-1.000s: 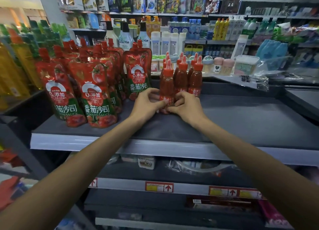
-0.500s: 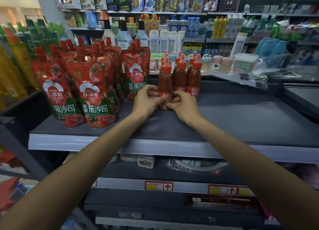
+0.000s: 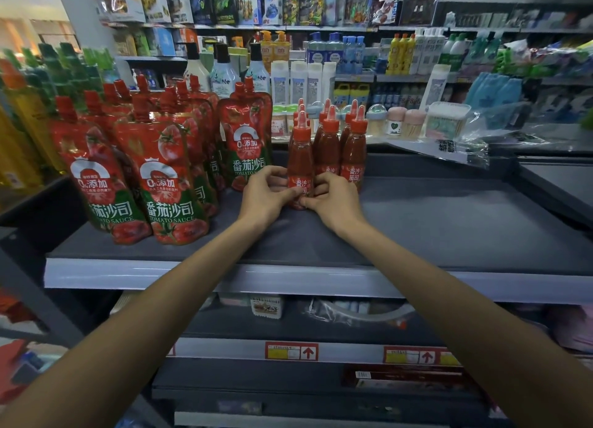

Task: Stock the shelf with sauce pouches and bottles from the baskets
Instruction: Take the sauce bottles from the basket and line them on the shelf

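Two bare hands are meeting at the bottom of one small clear plastic bottle of red sauce [image 3: 300, 161]. The left hand [image 3: 264, 195] is curling its fingers round the bottle's left side. The right hand [image 3: 333, 199] is pinching the right side, so each grip is closing on the same bottle. The bottle is standing upright on the dark grey metal shelf [image 3: 449, 228], near the middle and a bit back from the front edge. It is wearing a pointy red cap, and a red label with white writing is wrapping its low part. More red sauce bottles of the same kind [image 3: 353, 151] are standing just behind it and to its right, touching one another. Tall red plastic sauce pouches [image 3: 167, 177] with red screw caps, tomato pictures and green bottoms are standing in rows on the left part of the shelf, beside the bottles.
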The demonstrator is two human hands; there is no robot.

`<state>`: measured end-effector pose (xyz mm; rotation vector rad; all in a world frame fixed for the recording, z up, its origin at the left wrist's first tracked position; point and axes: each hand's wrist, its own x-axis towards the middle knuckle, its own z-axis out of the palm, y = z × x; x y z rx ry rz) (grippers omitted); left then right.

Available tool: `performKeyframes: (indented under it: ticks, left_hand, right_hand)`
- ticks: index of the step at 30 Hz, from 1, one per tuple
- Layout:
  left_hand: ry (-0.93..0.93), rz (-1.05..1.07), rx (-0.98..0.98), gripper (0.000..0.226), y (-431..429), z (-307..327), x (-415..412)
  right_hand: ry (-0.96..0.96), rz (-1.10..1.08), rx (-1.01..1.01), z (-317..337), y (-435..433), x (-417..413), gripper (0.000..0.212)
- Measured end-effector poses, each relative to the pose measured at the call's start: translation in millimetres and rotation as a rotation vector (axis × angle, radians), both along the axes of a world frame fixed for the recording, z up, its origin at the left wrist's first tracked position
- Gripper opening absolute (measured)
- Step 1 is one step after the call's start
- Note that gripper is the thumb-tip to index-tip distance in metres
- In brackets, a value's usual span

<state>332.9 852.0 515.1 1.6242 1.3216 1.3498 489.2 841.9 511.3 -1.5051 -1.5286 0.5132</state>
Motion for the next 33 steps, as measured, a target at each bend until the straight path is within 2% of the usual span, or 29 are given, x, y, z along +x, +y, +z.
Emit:
performKeyframes:
  ticks: [8, 14, 19, 24, 27, 30, 33]
  left_hand:
    - [0.033, 0.007, 0.006, 0.040, -3, 1, 1]
    - [0.184, 0.059, -0.147, 0.040, -11, 5, -9]
    - [0.283, 0.023, -0.151, 0.037, -42, 22, -13]
    - [0.218, -0.019, 0.017, 0.005, -106, 21, 11]
    - [0.131, -0.101, 0.171, 0.003, -159, 14, 48]
    - [0.022, -0.281, 0.158, 0.006, -214, -6, 101]
    - [0.023, -0.529, 0.028, 0.010, -262, -54, 159]
  right_hand:
    - [0.045, 0.023, -0.015, 3, -9, -2, 0.039]
    - [-0.059, 0.001, -0.097, 16, -27, 9, 0.055]
    - [-0.082, 0.004, -0.123, 22, -67, 37, 0.053]
    - [0.139, 0.069, -0.003, 27, -149, 87, 0.045]
    - [0.299, 0.030, 0.107, 19, -225, 125, 0.040]
    - [0.409, -0.091, 0.158, -11, -302, 164, 0.037]
    - [0.498, -0.285, 0.094, -70, -379, 206, 0.032]
